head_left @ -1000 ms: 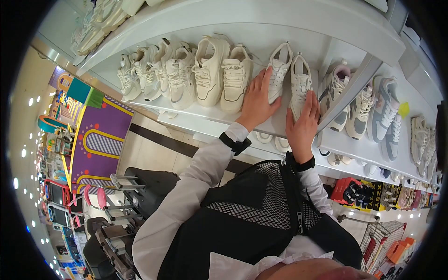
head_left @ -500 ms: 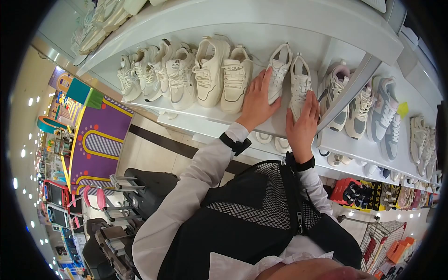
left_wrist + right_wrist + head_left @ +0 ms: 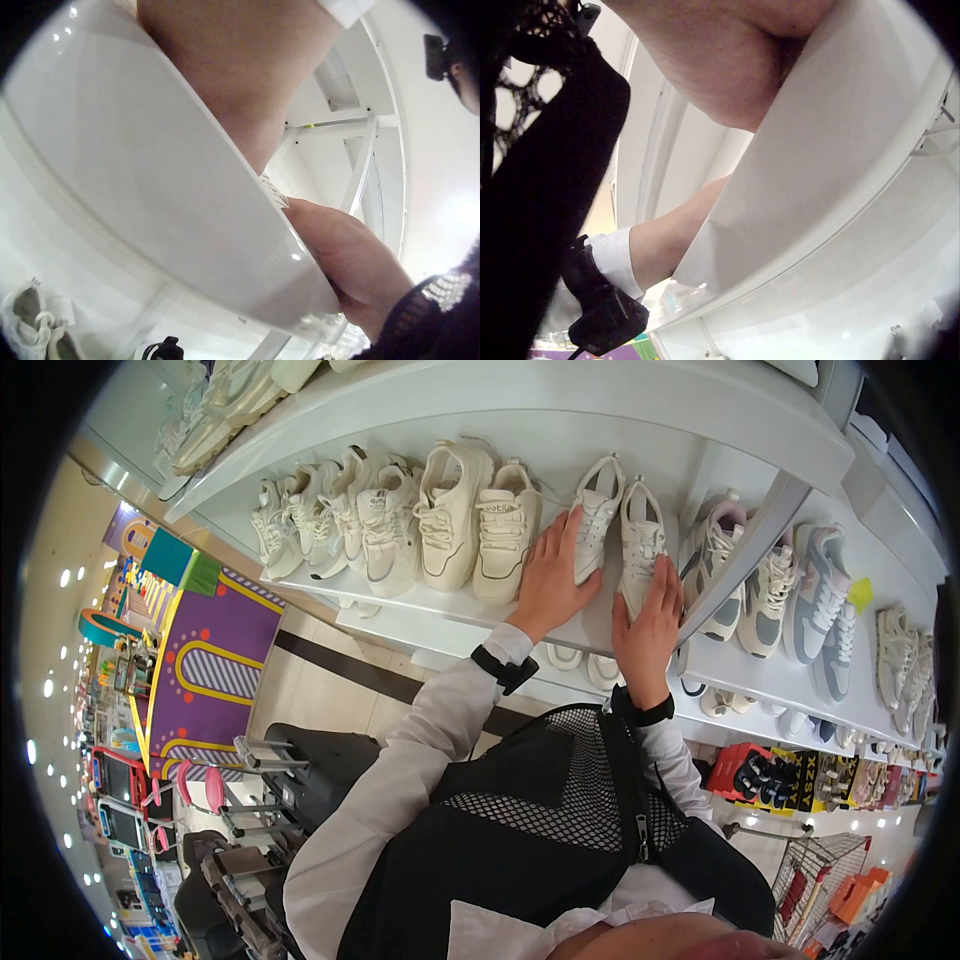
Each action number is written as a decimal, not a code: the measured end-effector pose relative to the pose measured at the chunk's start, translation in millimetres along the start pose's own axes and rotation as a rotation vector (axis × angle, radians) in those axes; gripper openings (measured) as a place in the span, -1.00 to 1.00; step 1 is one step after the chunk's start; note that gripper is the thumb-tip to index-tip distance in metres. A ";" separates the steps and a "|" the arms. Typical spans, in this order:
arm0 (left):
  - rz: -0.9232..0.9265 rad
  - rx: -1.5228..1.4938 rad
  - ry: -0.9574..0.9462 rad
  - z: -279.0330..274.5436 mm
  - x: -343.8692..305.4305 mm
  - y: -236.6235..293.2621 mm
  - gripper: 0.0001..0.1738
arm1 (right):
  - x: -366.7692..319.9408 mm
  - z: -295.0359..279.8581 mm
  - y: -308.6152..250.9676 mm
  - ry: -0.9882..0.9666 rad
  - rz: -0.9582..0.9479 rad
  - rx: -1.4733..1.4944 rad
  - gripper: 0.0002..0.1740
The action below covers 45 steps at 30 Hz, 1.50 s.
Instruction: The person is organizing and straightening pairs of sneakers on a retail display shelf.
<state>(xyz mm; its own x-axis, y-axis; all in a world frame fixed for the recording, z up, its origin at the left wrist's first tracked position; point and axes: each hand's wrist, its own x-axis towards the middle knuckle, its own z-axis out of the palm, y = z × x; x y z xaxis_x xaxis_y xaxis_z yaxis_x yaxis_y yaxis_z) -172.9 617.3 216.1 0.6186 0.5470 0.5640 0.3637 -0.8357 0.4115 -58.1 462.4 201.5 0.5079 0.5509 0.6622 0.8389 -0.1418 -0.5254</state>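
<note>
In the head view a pair of white sneakers stands on the shelf (image 3: 440,603), toes toward the person: a left shoe (image 3: 597,510) and a right shoe (image 3: 641,540). My left hand (image 3: 556,580) lies along the outer side of the left shoe, fingers straight and thumb at its toe. Against the other shoe's outer side rests my right hand (image 3: 650,625), its fingers also extended over the toe area. Both wrist views look up past the shelf's underside, so the fingers are mostly hidden there.
Cream sneakers (image 3: 448,525) stand in a row to the left. A slanted post (image 3: 745,565) separates the pair from grey-and-white sneakers (image 3: 822,595) on the right. Another shelf (image 3: 560,405) overhangs above. Behind the person are a black wheeled seat (image 3: 315,770) and a shopping cart (image 3: 815,880).
The view has shifted very slightly. Both hands and the pair of sneakers stay in the same place.
</note>
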 end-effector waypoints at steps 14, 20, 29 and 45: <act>0.012 -0.026 -0.010 -1.2 -0.8 -1.7 0.29 | -0.8 -0.9 0.8 0.022 -0.026 0.022 -0.03; 0.000 -0.011 -0.012 -2.1 -0.2 -1.4 0.26 | -0.6 2.8 3.9 0.015 -0.027 0.024 -0.02; 0.003 0.010 0.004 -0.2 -1.6 -1.8 0.27 | -1.4 -0.1 2.5 -0.005 -0.026 0.016 0.00; 0.018 0.014 0.023 -0.3 -1.9 -0.8 0.25 | -0.8 -0.1 2.4 0.005 -0.036 0.019 -0.02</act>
<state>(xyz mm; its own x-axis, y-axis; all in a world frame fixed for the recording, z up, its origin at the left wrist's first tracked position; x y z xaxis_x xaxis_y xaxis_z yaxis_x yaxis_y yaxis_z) -174.6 616.9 214.9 0.6093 0.5327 0.5874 0.3627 -0.8459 0.3910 -56.5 461.6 199.8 0.4786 0.5515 0.6832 0.8528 -0.1067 -0.5113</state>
